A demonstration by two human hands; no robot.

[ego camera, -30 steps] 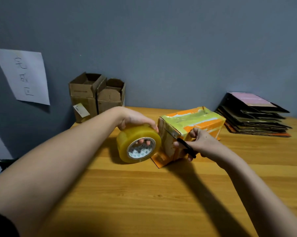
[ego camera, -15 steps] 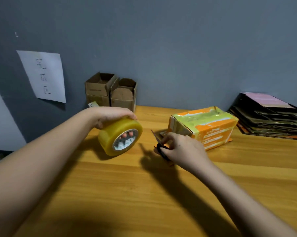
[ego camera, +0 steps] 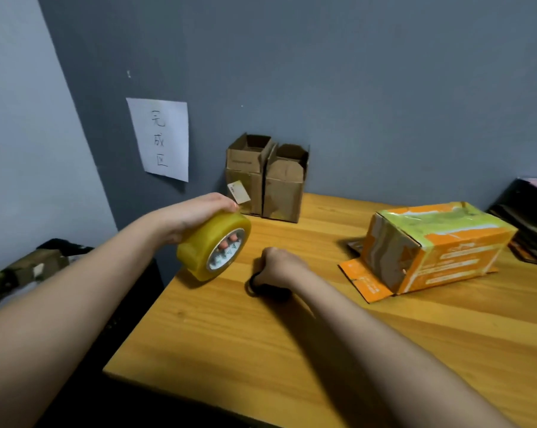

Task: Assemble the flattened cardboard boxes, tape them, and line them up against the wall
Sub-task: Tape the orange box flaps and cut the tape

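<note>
So the left hand (ego camera: 196,216) grips the big yellow tape roll (ego camera: 213,247), palm over the top and fingertips poking through the core, which is probably the easiest way to carry something that fat one-handed. It's tilted and held at the table's near-left corner, whether it's actually touching the wood I can't tell. My guess is it's getting parked out of the way.

The right hand (ego camera: 278,268) sits just right of the roll, curled down on the black scissors (ego camera: 262,287), whose loop handles peek out under the knuckles. Blades are hidden, so no idea if they're closed. Looks like they're being set down flat next to the tape, so both tools stay together.

Well to the right of the roll, the orange and green box (ego camera: 440,251) lies on its side on the wooden table (ego camera: 292,350), glossy tape over its top and end, one loose flap sticking out along the table. Both hands are off it, so I'd say the taping's finished and it just needs moving.

Behind the roll, two brown boxes (ego camera: 267,180) stand side by side, backs to the wall, tops open. That's the lineup the orange one joins. Left of them a paper sign (ego camera: 162,140) is stuck on the wall, and a flat cardboard stack (ego camera: 530,223) waits at the far right.
</note>
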